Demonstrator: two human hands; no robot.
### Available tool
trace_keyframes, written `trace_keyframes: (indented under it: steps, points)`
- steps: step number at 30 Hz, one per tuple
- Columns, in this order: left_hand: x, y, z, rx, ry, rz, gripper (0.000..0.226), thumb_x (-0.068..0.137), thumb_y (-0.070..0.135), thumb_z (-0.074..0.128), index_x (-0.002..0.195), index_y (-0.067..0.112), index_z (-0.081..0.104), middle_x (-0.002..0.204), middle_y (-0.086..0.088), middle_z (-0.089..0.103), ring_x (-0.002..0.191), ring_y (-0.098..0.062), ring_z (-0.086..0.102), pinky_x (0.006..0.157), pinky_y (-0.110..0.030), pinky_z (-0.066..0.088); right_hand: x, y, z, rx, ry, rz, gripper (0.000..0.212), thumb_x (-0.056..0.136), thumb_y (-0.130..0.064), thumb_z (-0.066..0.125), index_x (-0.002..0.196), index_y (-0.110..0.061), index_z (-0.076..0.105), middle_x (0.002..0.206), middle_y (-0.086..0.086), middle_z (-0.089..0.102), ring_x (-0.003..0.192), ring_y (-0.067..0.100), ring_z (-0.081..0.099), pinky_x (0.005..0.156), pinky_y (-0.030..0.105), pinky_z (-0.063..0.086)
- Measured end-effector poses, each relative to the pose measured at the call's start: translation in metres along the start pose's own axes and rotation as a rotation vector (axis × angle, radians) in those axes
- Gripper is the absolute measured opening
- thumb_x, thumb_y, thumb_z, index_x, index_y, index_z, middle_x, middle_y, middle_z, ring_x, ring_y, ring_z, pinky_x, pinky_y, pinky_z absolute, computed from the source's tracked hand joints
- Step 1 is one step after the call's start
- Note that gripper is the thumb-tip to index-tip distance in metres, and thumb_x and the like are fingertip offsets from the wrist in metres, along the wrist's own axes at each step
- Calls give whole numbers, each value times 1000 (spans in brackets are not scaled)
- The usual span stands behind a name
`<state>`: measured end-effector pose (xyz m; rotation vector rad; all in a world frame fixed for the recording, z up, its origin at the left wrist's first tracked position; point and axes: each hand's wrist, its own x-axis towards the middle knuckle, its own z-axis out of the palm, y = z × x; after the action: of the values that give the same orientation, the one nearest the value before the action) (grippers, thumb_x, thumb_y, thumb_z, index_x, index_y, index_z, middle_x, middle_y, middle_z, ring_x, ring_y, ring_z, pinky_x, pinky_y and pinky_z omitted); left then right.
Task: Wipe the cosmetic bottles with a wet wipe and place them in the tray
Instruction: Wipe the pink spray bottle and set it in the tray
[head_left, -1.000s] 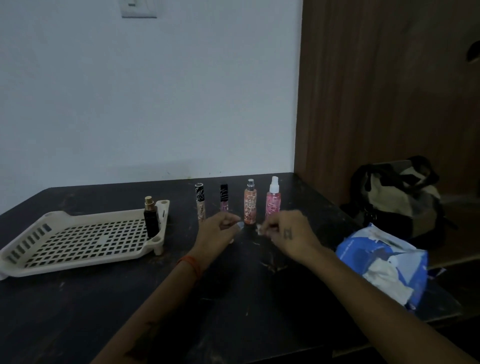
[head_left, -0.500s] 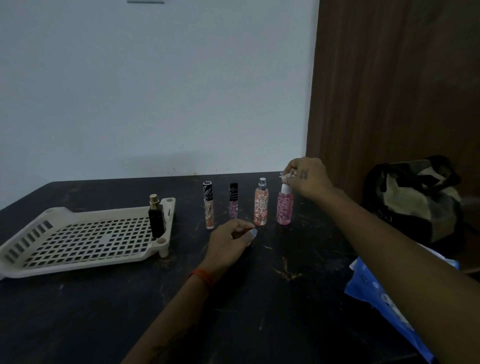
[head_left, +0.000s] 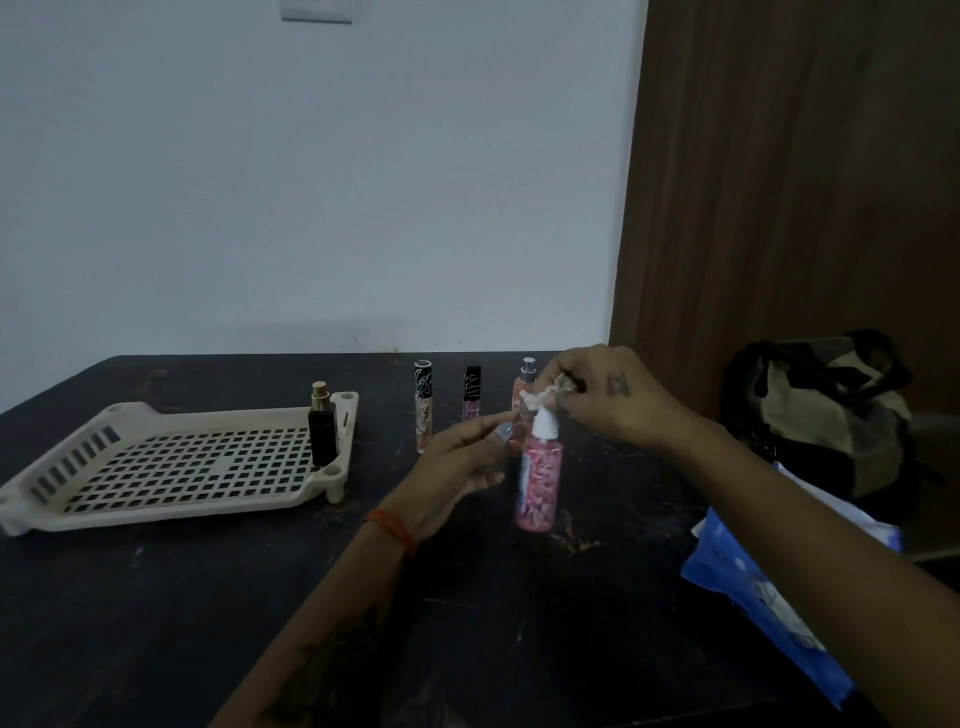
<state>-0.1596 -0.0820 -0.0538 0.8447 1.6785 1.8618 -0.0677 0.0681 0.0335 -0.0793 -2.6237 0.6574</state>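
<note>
Now: right hand (head_left: 618, 395) pinches wipe (head_left: 545, 397) and pink bottle (head_left: 540, 478) cap — lifted; left hand (head_left: 462, 457) at 9 o'clock, fingers loose; label print unreadable.

Your pink spray bottle (head_left: 539, 480) hangs upright above the dark table (head_left: 156, 623), white cap on top, a scrap of wet wipe (head_left: 540, 397) bunched at the cap. Behind it stands an orange spray bottle (head_left: 523, 387), partly hidden. Left of that, two slim tubes with black patterned caps stand upright: a short pink one (head_left: 471, 397) and a taller peach one (head_left: 424, 408). Your cream slotted tray (head_left: 171, 462) sits further left; a black bottle (head_left: 322, 428) with a gold top stands upright in its far right corner.
</note>
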Motion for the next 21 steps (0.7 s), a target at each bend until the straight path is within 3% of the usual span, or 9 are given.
trace_keyframes:
  steps: [3, 6, 8, 10, 12, 15, 16, 19, 21]
  points:
    - [-2, 2, -1, -91, -88, -43, 25, 79, 29, 58, 100, 26, 71, 115, -5, 67, 109, -23, 60, 95, -40, 49, -1, -8, 13, 83, -4, -12, 11, 81, -7, 65, 89, -12, 70, 80, -6, 63, 69, 0, 56, 53, 8, 43]
    - [-3, 4, -2, -79, -89, -31, 27, 76, 27, 61, 100, 23, 71, 114, -6, 68, 106, -22, 61, 94, -40, 49, 1, -11, 24, 201, 41, 7, 10, 81, -7, 66, 89, -9, 71, 84, 2, 68, 74, 11, 64, 57, 17, 53]
    - [-3, 3, -4, -77, -86, -20, 31, 77, 26, 60, 105, 18, 68, 115, -8, 67, 107, -23, 60, 97, -42, 47, 1, -10, 30, 303, 78, 20, 8, 80, -9, 68, 87, -10, 71, 81, -1, 66, 70, 5, 63, 53, 12, 52]
    - [-2, 5, -6, -84, -66, -27, 31, 79, 23, 58, 108, 14, 66, 114, -9, 66, 108, -25, 59, 99, -44, 45, -2, -8, 38, 364, 192, 12, 10, 80, -11, 68, 90, -14, 71, 80, -9, 64, 71, -2, 59, 55, 5, 49]
    - [-1, 4, -7, -75, -26, -33, 28, 83, 20, 56, 109, 13, 65, 115, -11, 64, 109, -27, 58, 99, -46, 44, -14, 1, 51, 376, 449, -9, 14, 80, -9, 68, 94, -14, 71, 86, -7, 64, 77, -3, 58, 64, 2, 46]
    - [-1, 2, -8, -60, 16, -25, 27, 80, 23, 59, 104, 16, 67, 114, -11, 65, 109, -27, 59, 97, -45, 46, -37, 16, 77, 274, 759, -40, 23, 80, 2, 66, 101, -7, 69, 98, 7, 62, 87, 9, 56, 75, 16, 51]
    - [-1, 2, -8, -57, 24, -21, 27, 77, 25, 61, 102, 17, 68, 113, -10, 66, 108, -28, 59, 97, -46, 46, -43, 19, 85, 257, 792, -59, 24, 80, 4, 65, 102, -5, 68, 99, 9, 62, 88, 10, 56, 75, 20, 52]
    - [-1, 1, -8, -36, 42, -9, 25, 73, 30, 63, 94, 21, 72, 105, -5, 70, 101, -22, 64, 92, -42, 49, -48, 20, 90, 226, 837, -161, 27, 79, 9, 63, 104, -1, 67, 98, 12, 62, 90, 10, 56, 79, 12, 49]
    - [1, 0, -9, -21, 31, 6, 21, 74, 31, 63, 91, 23, 73, 99, -2, 72, 94, -18, 66, 85, -37, 51, -49, 16, 91, 178, 805, -217, 31, 76, 14, 63, 103, -1, 68, 98, 13, 64, 90, 14, 59, 81, 14, 49]
